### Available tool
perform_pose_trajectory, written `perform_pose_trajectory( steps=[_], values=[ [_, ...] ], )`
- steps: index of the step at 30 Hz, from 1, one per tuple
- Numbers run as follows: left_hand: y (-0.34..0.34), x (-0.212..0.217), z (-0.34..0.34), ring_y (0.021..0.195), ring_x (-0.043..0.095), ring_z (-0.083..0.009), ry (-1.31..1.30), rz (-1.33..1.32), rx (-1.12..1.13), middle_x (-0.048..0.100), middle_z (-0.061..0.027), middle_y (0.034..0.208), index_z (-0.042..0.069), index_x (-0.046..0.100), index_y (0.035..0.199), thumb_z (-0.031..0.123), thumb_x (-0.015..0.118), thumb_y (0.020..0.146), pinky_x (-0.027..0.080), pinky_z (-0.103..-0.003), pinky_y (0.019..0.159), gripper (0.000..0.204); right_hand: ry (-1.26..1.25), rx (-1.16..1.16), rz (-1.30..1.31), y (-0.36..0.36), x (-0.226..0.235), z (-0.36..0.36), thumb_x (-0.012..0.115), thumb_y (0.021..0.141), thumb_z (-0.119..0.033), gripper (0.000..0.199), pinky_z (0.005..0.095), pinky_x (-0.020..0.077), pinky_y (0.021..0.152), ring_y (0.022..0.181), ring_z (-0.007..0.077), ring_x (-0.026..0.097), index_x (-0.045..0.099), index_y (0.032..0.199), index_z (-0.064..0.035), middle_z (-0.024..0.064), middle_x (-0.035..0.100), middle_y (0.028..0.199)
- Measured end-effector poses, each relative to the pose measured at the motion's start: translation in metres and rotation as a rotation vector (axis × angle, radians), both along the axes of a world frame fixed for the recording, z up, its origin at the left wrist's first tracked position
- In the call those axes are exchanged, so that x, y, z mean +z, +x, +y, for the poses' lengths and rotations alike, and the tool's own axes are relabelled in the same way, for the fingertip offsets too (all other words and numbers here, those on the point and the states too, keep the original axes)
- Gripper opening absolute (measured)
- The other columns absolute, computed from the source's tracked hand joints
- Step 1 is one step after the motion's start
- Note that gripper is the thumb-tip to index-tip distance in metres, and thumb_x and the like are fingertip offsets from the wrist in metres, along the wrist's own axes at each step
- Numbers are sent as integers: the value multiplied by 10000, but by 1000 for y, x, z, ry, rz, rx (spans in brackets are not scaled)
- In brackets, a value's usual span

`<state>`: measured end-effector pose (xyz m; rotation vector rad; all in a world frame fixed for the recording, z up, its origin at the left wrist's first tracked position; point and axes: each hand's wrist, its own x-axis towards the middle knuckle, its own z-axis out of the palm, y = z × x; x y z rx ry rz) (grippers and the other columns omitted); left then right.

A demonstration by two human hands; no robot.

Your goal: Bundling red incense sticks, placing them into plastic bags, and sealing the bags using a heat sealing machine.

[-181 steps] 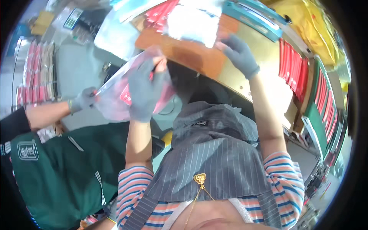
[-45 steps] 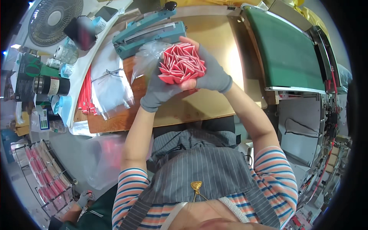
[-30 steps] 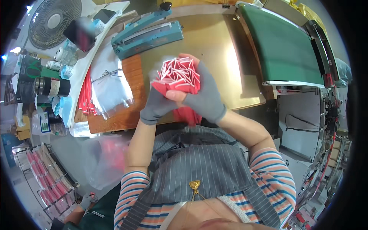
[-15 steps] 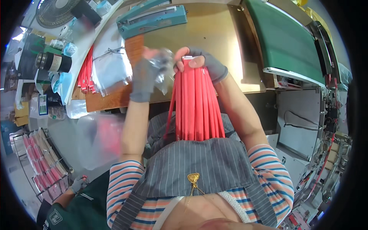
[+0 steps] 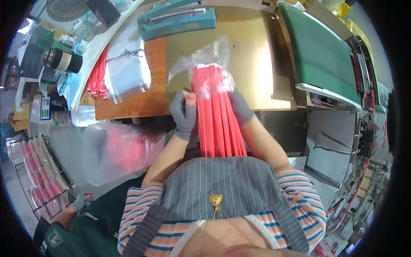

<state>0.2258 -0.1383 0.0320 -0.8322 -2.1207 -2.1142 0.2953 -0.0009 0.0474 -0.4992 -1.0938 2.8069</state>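
A thick bundle of long, narrow red packets (image 5: 216, 124) stands upright between my hands, its lower end against my striped apron. Over its top fits a clear plastic bag (image 5: 220, 83), with loose crinkled film spreading beyond the end. My left hand (image 5: 184, 113), in a grey fingerless glove, curls its fingers against the bundle's left side. My right hand (image 5: 241, 106), gloved alike, grips the right side; its fingers are mostly hidden behind the bundle and film.
A teal bag sealer (image 5: 177, 25) stands at the table's far side. Left lie tied clear bags (image 5: 128, 64) beside more red packets (image 5: 97, 79). A large clear bag (image 5: 122, 150) of red items sits lower left, near another person's gloved hand (image 5: 82, 201). A green-topped surface (image 5: 325, 55) is at right.
The clear bag, earlier in my left hand beside the bundle, now covers the bundle's top. My right hand has moved from the top end down its right side; my left hand has come in.
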Motion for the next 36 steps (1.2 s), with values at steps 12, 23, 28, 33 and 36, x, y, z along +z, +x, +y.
perform_pose_trajectory(
  steps=[12,23,28,33,36],
  values=[
    [-17,90,31,548,532,-208,-475,245,-403,518,-99,619,51,537,792,168,656,786,417,-340,518,168,1788,-238,-96,20,24,33,632,814,-260,204,384,442,519,522,291,586,604,903,-78,131,552,574],
    [-156,141,74,694,648,-310,-641,706,-71,661,-186,771,51,654,862,254,510,825,506,-393,586,252,1882,-451,50,-62,150,125,557,775,-147,136,376,486,619,657,315,614,612,750,-25,201,614,711],
    [-152,170,68,508,597,-119,-733,111,-506,648,-92,665,-27,646,903,213,499,843,480,-274,489,288,1491,-123,-219,-58,144,153,578,778,-160,155,325,482,634,672,222,625,629,864,-41,110,643,735],
    [-146,165,59,492,569,-98,-566,134,-522,635,-79,646,-53,636,987,176,512,848,458,-225,471,295,1295,188,-336,-50,139,154,585,806,-103,119,214,440,554,593,60,517,571,902,-34,-7,565,721],
    [-129,180,54,510,570,-94,-492,45,-530,625,-77,642,-56,635,1007,166,542,869,466,-229,485,277,1485,-8,6,-37,176,155,651,818,-160,283,206,454,703,752,82,562,554,1039,-13,10,585,820]
  ],
)
